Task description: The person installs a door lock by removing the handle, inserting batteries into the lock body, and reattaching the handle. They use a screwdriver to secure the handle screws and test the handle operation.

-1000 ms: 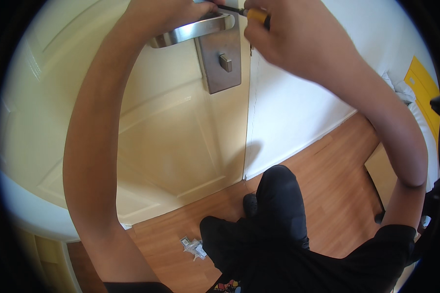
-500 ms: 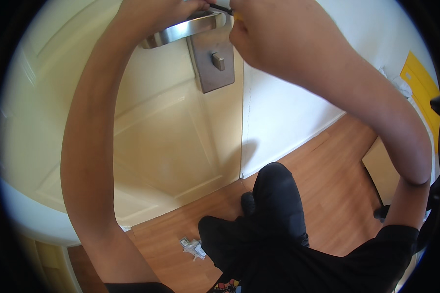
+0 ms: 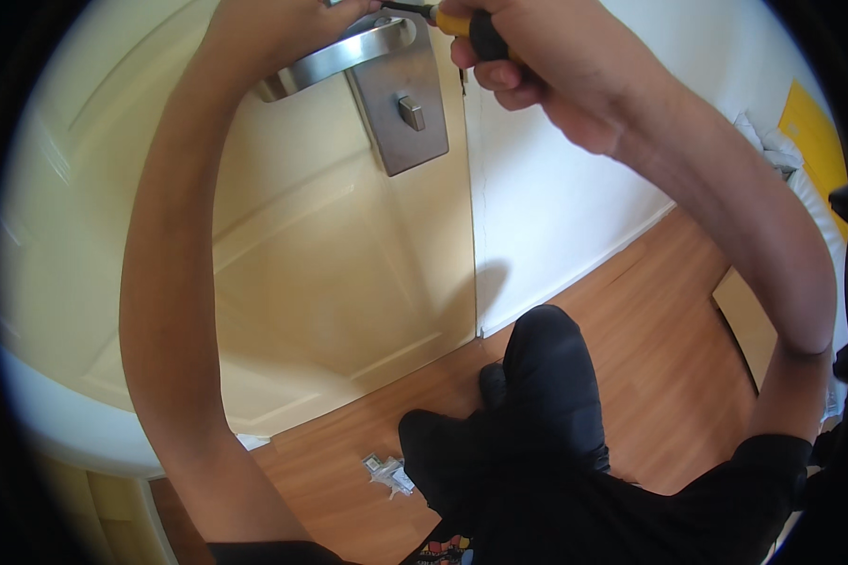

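Observation:
At the top edge, my right hand (image 3: 537,61) grips a screwdriver (image 3: 454,23) with a yellow and black handle, its fingers curled beneath. The dark shaft points left toward my left hand (image 3: 297,28), whose fingertips pinch at the shaft's far end, just above the lever handle (image 3: 334,58); what they hold is too small to make out. The silver lever sits on a metal backplate (image 3: 396,146) with a small thumb-turn (image 3: 412,113), on a cream panelled door (image 3: 311,282).
My bent legs (image 3: 546,377) are below, beside small clear packets (image 3: 386,476) on the wooden floor (image 3: 650,320). A white wall (image 3: 556,217) adjoins the door. At right are a yellow panel (image 3: 810,151), white bundled material (image 3: 777,141) and a beige board (image 3: 744,320).
My right hand has rotated around the screwdriver, now showing curled fingertips and the handle's black end. Both hands appear slightly further left in the view.

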`<state>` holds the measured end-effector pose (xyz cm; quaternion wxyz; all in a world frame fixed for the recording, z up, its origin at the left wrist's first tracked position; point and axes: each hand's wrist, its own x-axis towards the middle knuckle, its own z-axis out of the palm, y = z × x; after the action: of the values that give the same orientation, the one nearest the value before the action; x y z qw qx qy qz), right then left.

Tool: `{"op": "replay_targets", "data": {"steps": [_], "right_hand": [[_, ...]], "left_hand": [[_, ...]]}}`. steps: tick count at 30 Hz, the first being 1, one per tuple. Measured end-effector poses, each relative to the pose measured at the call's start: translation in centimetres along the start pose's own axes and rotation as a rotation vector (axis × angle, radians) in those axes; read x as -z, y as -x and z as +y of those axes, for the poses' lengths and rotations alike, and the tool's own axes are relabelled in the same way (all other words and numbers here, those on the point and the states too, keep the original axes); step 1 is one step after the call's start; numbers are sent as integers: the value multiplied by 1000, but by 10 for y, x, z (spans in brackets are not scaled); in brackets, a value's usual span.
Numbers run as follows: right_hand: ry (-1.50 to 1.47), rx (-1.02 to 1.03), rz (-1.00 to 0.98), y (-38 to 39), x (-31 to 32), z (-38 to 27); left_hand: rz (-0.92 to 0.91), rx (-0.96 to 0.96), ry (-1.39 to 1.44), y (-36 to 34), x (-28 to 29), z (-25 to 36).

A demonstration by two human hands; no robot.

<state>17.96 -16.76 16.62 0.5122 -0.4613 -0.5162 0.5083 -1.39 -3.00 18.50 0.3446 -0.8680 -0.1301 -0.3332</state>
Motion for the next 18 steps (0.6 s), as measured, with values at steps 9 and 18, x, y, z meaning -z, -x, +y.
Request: {"op": "replay_targets", "data": {"steps": [9, 18], "right_hand": [[1369, 682, 101, 6, 1, 3], [361, -19, 3, -1, 0, -20]], "left_hand": [[-16, -10, 58, -3, -1, -1], [60, 15, -2, 1, -3, -1]]}}
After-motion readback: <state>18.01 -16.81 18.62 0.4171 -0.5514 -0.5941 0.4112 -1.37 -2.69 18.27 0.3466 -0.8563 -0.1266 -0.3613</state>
